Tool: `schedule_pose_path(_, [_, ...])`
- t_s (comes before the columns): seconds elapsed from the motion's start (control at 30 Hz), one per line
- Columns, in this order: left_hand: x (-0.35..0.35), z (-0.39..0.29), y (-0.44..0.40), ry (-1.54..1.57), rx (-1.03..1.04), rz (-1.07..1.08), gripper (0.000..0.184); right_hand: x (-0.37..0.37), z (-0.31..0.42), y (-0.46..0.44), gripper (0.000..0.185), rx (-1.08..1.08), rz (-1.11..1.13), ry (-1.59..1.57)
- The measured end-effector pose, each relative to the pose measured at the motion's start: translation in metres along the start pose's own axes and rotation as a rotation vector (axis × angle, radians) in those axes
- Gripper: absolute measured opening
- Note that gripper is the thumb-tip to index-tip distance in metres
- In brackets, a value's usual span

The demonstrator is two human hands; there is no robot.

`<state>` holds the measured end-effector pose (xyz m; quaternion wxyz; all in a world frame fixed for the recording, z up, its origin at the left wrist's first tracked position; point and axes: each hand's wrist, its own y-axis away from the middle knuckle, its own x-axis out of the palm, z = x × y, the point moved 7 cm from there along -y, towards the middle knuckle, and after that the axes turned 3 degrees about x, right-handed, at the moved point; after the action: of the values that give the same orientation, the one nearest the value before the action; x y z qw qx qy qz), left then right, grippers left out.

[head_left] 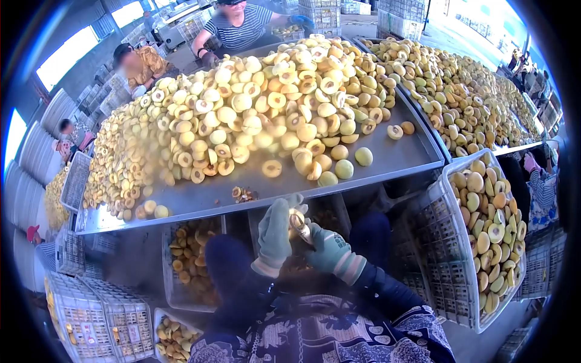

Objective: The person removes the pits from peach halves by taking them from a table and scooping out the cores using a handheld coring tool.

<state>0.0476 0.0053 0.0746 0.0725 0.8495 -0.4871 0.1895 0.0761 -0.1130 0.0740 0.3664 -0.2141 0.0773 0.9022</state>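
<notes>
Crate (445,187) of halved fruit, right of the metal table (387,160).

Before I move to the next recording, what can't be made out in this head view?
All in the head view:
Tool's tip: blurred against the fruit in the left hand.
Tool's handle: covered by the right hand.
Left under-table crate's far end: hidden by the table.
Distant people, upper right: too small.

My head view's bright w/ bluish haze; daylight glares thru the windows (68,57) at left & washes out upper right. Hazy smear over the fruit (242,121), strong fisheye bend, black edges, dim under the table (393,154).
</notes>
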Motion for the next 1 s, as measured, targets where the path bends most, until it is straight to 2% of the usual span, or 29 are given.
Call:
schedule_pose_path(0.1, [-0.005, 0.01, 0.001, 0.032, -0.116, 0.008, 0.044, 0.009, -0.019, -0.001, 0.038, 0.088, 0.211, -0.006])
schedule_pose_path(0.17, [-0.007, 0.014, 0.003, 0.069, -0.238, 0.023, 0.041, 0.012, -0.029, 0.0, 0.038, 0.07, 0.238, 0.018])
schedule_pose_path(0.3, [-0.007, 0.021, 0.004, 0.024, -0.355, 0.074, 0.042, 0.015, -0.036, 0.003, 0.038, 0.072, 0.324, 0.174])
schedule_pose_path(0.4, [-0.008, 0.027, 0.002, 0.004, -0.384, 0.106, 0.043, 0.02, -0.042, 0.004, 0.035, 0.013, 0.274, -0.014])
schedule_pose_path(0.47, [-0.009, 0.029, 0.001, 0.007, -0.399, 0.082, 0.043, 0.016, -0.021, 0.011, 0.033, 0.334, 0.465, -0.404])
schedule_pose_path(0.53, [-0.009, 0.033, 0.003, 0.029, -0.393, 0.033, 0.043, 0.02, -0.016, 0.02, 0.028, 0.534, 0.552, -0.652])
schedule_pose_path(0.6, [-0.009, 0.035, 0.005, 0.073, -0.353, -0.047, 0.042, 0.024, -0.02, 0.023, 0.023, 0.604, 0.549, -0.747])
schedule_pose_path(0.7, [-0.007, 0.037, 0.007, 0.163, -0.342, -0.104, 0.04, 0.029, -0.005, 0.027, 0.025, 0.612, 0.677, -1.161])
schedule_pose_path(0.83, [-0.007, 0.031, 0.005, 0.091, -0.186, -0.158, 0.04, 0.038, -0.007, 0.029, 0.021, 0.587, 0.803, -1.53])
schedule_pose_path(0.93, [-0.011, 0.036, 0.008, 0.101, -0.378, -0.085, 0.042, 0.03, -0.007, 0.022, 0.021, 0.656, 0.555, -1.05])
schedule_pose_path(0.97, [-0.012, 0.036, 0.009, 0.099, -0.418, -0.079, 0.043, 0.034, -0.019, 0.016, 0.018, 0.605, 0.528, -0.811])
schedule_pose_path(1.0, [-0.013, 0.035, 0.011, 0.098, -0.457, -0.074, 0.043, 0.035, -0.017, 0.017, 0.019, 0.617, 0.563, -0.828])
